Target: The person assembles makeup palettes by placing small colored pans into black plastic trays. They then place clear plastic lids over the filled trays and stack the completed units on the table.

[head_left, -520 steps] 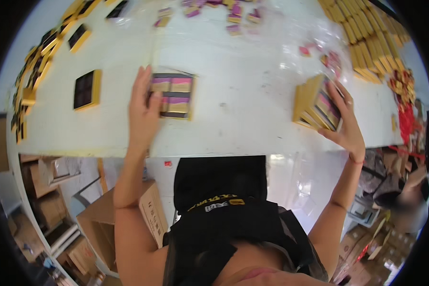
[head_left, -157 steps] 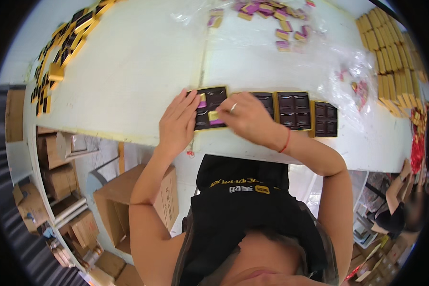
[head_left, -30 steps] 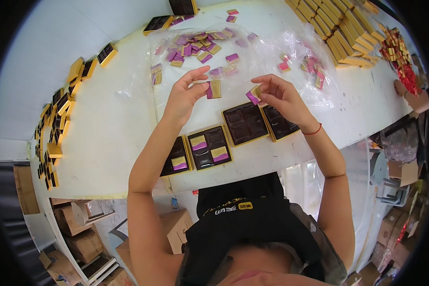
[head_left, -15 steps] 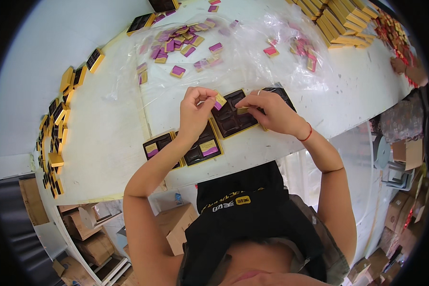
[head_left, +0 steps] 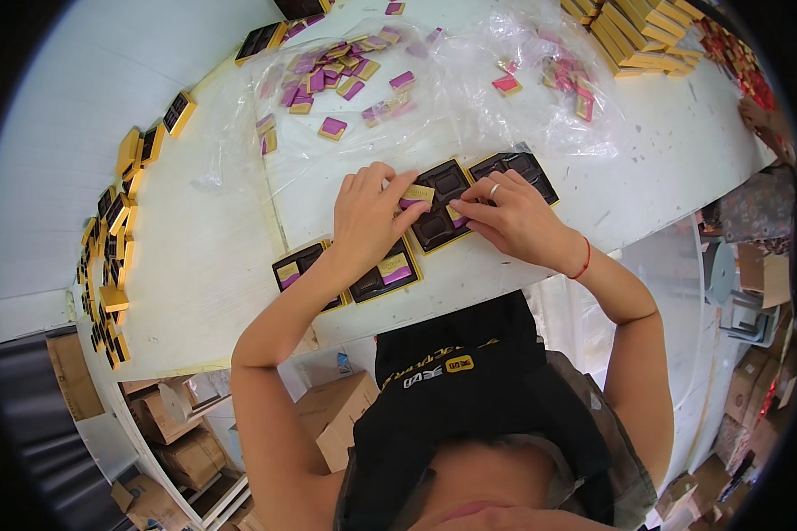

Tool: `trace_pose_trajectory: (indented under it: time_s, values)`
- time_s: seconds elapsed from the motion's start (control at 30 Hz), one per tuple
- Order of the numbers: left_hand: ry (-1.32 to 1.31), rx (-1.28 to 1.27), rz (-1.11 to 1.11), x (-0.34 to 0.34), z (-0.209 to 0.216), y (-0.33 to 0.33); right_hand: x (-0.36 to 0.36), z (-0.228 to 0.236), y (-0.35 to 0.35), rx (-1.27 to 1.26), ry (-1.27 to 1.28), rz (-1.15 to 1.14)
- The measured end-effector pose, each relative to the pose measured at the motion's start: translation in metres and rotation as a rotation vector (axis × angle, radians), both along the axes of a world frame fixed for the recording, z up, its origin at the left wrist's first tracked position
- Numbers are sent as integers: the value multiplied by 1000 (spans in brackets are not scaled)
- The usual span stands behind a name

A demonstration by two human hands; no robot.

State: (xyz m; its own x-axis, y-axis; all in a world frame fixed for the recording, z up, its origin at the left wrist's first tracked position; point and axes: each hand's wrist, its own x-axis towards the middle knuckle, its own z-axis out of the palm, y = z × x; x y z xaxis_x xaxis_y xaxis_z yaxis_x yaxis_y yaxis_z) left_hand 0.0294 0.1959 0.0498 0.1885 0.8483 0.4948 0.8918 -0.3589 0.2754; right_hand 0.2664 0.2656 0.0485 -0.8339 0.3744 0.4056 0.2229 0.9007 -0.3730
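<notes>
My left hand (head_left: 367, 214) pinches a gold-and-purple wrapped chocolate (head_left: 416, 196) at the left side of a gold-edged box with a dark compartment tray (head_left: 441, 182). At that same box's lower right, fingers of my right hand (head_left: 524, 217) close on another gold-and-purple chocolate (head_left: 456, 214), partly hidden by the fingertips. Nearer me, a second box (head_left: 363, 290) holds a wrapped chocolate (head_left: 396, 269). Left of it, a box (head_left: 312, 257) partly covered by my left forearm holds one too (head_left: 289, 274). A further open box (head_left: 540, 181) lies beyond my right hand.
Clear plastic sheeting (head_left: 239, 133) lies across the far table, with a heap of purple-and-gold chocolates (head_left: 332, 71) and some pink ones (head_left: 507, 85). Gold boxes (head_left: 638, 35) are stacked far right; more boxes (head_left: 111, 221) line the left edge. Another person's hand (head_left: 762, 119) is at far right.
My left hand has brought its chocolate down against the middle box, its face now flatter. My right hand has shifted slightly at the box's right side. The whole view has shifted a little.
</notes>
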Motion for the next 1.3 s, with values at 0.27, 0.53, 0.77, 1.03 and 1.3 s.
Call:
trace_pose_trajectory:
  time_s: [0.27, 0.53, 0.77, 1.03, 1.3]
  values:
    - [-217, -355, 78, -4, -2, 14, -6, -1, 5, -133, 50, -19]
    - [-6, -57, 28, 3, -15, -3, -5, -8, 0, 21, -15, -24]
    - [132, -88, -105, 6, -9, -16, 7, 10, -24, 143, -254, 6]
    - [-243, -21, 289, -119, -34, 129, -114, 37, 97, -74, 13, -7]
    - [-182, -268, 479, -116, -44, 160, -225, -47, 228, -73, -243, -368]
